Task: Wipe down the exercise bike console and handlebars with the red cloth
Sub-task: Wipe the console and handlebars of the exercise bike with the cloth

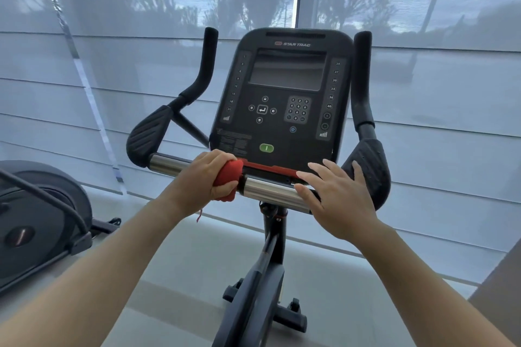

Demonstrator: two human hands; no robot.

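The black exercise bike console (284, 93) stands in front of me, with a dark screen, a keypad and a green button. Below it runs the silver handlebar (270, 191), ending in black padded grips on the left (146, 135) and on the right (366, 166). My left hand (208, 175) is wrapped around the bar left of centre, shut on the bunched red cloth (227, 177). My right hand (338, 197) rests flat on the bar's right part, fingers spread, holding nothing. A red strip (270, 169) runs along the console's lower edge.
Tall black handlebar horns rise on the left (207, 65) and on the right (361, 76) of the console. The bike's frame and base (262, 290) stand on the grey floor. Another exercise machine (36, 222) sits at the left. Window blinds (451, 93) hang close behind.
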